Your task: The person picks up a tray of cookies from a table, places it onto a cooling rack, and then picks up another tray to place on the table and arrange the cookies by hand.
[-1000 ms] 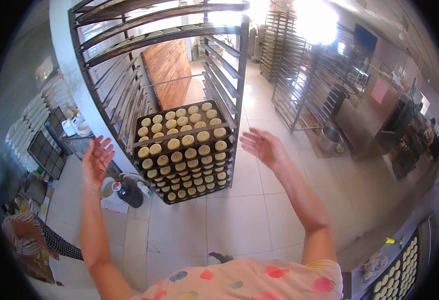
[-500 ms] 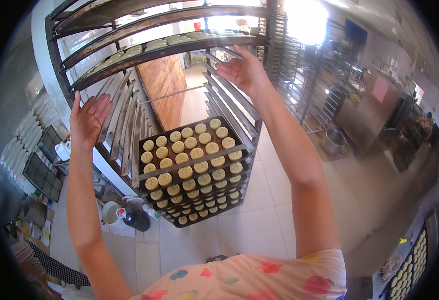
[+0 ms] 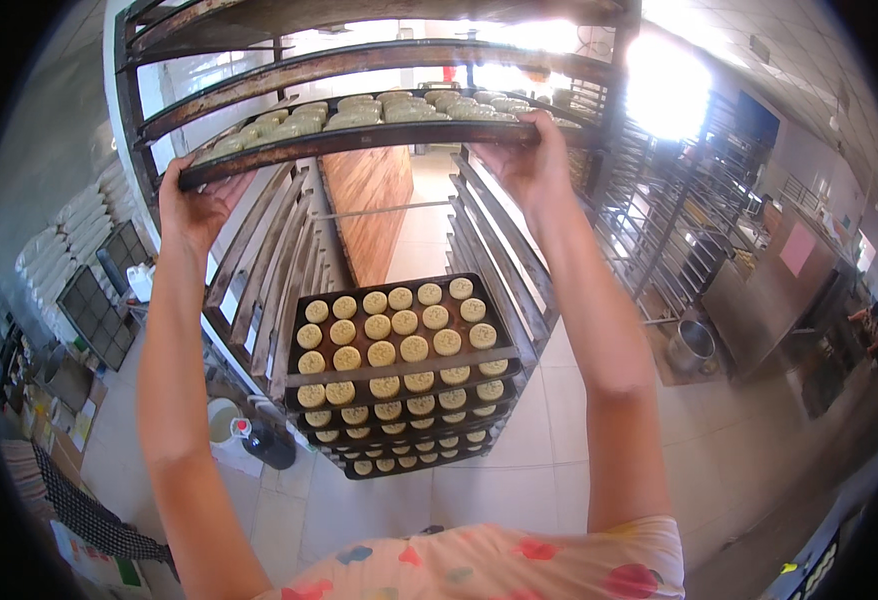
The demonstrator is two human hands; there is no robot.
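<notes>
Both my arms reach up to a dark baking tray point(image 3: 359, 141) in a tall metal rack point(image 3: 131, 110). Pale, rounded pastries point(image 3: 354, 112) lie in rows on it. My left hand point(image 3: 197, 205) grips the tray's left front corner, thumb at the rim and fingers beneath. My right hand point(image 3: 531, 160) holds the front edge toward the right in the same way, its fingers partly hidden under the tray. Lower in the rack, a stack of trays carries round, stamped pastries point(image 3: 414, 348). Between the two levels, bare slanting rails point(image 3: 249, 265) run along the rack's sides.
More wire racks point(image 3: 649, 210) stand to the right, near a metal pot point(image 3: 691, 345) on the floor. At left are piled white sacks point(image 3: 69, 235), a pale bucket point(image 3: 223, 420) and a dark bottle with a red cap point(image 3: 267, 446). A wooden panel point(image 3: 369, 210) stands behind the rack.
My hands were spread just below the tray; now they have closed on its front edge. The tray sits lower and nearer, showing more of its pastries.
</notes>
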